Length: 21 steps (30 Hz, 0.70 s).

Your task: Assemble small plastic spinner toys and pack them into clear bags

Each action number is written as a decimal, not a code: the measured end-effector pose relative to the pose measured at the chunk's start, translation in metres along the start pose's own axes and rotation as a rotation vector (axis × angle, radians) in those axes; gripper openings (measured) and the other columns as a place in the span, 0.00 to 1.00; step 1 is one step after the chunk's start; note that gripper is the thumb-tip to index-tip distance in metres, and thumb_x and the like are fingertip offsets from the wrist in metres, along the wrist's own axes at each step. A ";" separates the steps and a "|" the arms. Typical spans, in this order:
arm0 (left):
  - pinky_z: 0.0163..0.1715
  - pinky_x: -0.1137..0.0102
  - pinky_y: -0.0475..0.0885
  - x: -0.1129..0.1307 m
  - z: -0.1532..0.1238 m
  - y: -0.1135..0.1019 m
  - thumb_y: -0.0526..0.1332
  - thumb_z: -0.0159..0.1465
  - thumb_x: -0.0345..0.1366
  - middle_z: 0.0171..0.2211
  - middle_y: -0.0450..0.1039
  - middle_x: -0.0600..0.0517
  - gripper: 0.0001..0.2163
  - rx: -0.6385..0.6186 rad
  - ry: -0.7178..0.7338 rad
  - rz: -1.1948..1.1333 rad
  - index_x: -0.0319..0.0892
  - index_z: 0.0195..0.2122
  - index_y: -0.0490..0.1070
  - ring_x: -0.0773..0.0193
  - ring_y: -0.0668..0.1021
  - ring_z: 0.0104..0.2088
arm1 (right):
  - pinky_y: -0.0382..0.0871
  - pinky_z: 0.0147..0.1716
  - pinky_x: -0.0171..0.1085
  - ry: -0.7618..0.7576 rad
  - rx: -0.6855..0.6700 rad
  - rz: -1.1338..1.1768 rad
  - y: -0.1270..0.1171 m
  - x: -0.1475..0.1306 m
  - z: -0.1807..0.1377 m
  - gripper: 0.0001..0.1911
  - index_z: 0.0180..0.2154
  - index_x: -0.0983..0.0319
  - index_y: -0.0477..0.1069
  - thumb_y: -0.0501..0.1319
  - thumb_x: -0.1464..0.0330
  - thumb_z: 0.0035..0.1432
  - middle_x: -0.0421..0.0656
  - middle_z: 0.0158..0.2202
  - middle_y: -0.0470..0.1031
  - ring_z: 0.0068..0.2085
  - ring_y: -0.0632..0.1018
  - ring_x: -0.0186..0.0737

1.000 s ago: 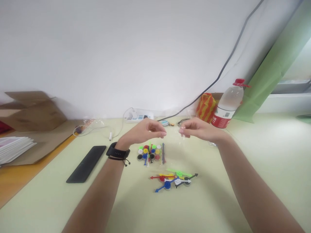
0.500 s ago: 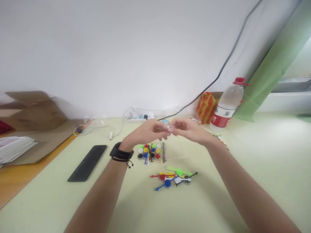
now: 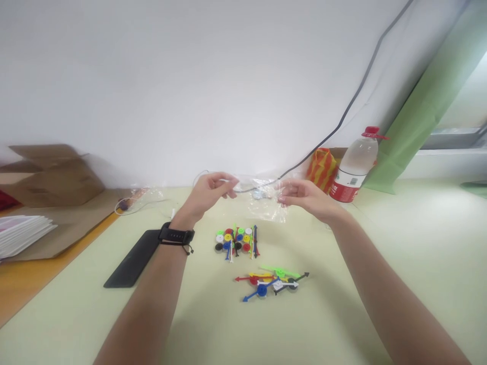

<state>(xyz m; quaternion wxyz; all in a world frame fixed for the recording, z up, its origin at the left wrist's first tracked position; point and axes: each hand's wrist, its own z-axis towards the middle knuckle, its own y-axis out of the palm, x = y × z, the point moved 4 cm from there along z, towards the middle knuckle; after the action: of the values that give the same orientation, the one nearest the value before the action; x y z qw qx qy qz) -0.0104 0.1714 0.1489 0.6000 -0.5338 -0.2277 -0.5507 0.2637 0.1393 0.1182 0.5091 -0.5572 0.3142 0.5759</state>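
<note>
Both my hands are raised above the table and pinch a clear plastic bag (image 3: 261,198) stretched between them. My left hand (image 3: 209,191), with a black watch on the wrist, grips the bag's left edge. My right hand (image 3: 304,195) grips its right edge. Below the bag lies a cluster of small coloured discs and sticks (image 3: 238,239). Nearer to me sits a second pile of coloured arrow-shaped pieces (image 3: 272,281).
A black phone (image 3: 131,258) lies left of my left arm. A water bottle (image 3: 352,167) and a red-and-yellow striped bag (image 3: 322,170) stand at the back right. Cardboard (image 3: 53,175), stacked papers (image 3: 23,233) and another clear bag (image 3: 139,197) are at the left. A black cable (image 3: 342,119) runs down the wall.
My hands met at the fingertips, then drew apart and rose, spreading the clear bag wide between them. The view shifted slightly.
</note>
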 end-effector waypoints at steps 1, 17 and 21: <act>0.35 0.68 0.72 -0.001 0.000 0.000 0.68 0.61 0.54 0.28 0.81 0.48 0.19 0.001 0.000 0.002 0.41 0.40 0.79 0.60 0.81 0.33 | 0.76 0.49 0.49 0.003 -0.002 0.001 0.000 0.000 -0.001 0.23 0.49 0.58 0.76 0.73 0.59 0.53 0.44 0.37 0.82 0.42 0.82 0.46; 0.42 0.62 0.79 -0.022 0.005 0.015 0.65 0.65 0.55 0.36 0.84 0.44 0.21 -0.112 -0.086 -0.169 0.42 0.45 0.78 0.57 0.84 0.36 | 0.68 0.31 0.38 -0.220 0.464 -0.323 -0.008 -0.003 0.003 0.17 0.34 0.58 0.65 0.73 0.66 0.47 0.38 0.35 0.72 0.31 0.73 0.36; 0.47 0.58 0.80 -0.017 0.003 0.020 0.63 0.66 0.57 0.38 0.84 0.43 0.22 -0.128 -0.074 -0.190 0.42 0.48 0.77 0.54 0.85 0.39 | 0.66 0.31 0.38 -0.254 0.585 -0.519 -0.010 -0.010 0.001 0.09 0.28 0.60 0.70 0.70 0.67 0.50 0.39 0.29 0.72 0.31 0.72 0.39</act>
<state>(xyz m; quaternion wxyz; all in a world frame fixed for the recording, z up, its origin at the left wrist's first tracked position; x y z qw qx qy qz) 0.0041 0.1778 0.1278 0.5009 -0.5668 -0.2638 -0.5985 0.2712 0.1404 0.1300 0.8090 -0.3742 0.2486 0.3790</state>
